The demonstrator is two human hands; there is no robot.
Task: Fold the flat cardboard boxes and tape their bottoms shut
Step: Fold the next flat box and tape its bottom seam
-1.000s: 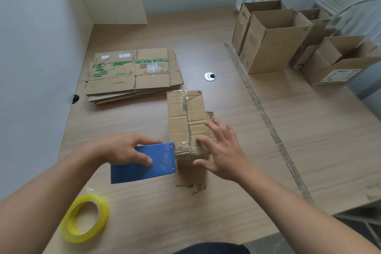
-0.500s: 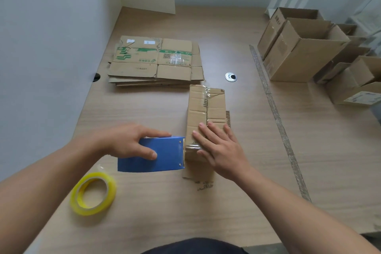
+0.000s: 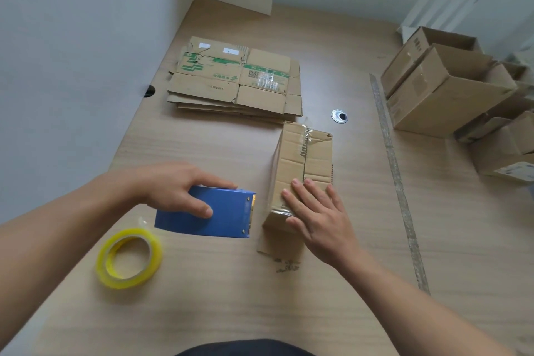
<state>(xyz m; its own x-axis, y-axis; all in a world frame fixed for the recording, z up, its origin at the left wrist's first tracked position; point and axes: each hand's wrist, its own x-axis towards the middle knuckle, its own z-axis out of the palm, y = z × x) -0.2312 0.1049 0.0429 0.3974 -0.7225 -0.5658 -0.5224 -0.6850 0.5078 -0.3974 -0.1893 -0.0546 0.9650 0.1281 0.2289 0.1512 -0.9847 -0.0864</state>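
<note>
Head view: the box (image 3: pixel 303 170) stands bottom-up just in front of the stack of flat boxes (image 3: pixel 234 81), tape along its seam. My right hand (image 3: pixel 318 217) presses flat on its near end, fingers straight; my left hand (image 3: pixel 176 191) grips the tape dispenser (image 3: pixel 213 215) just beside it. Taping looks nearly done to me, so next I would smooth the tape end, then fetch a flat box

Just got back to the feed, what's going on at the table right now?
A person is taping a folded cardboard box shut on the table. The left hand holds a blue tape dispenser just beside the box's near end, and the right hand lies flat on top, pressing the flaps down. A yellow tape roll lies near the left arm. A stack of flat boxes waits behind, and assembled boxes stand at the right.
</note>
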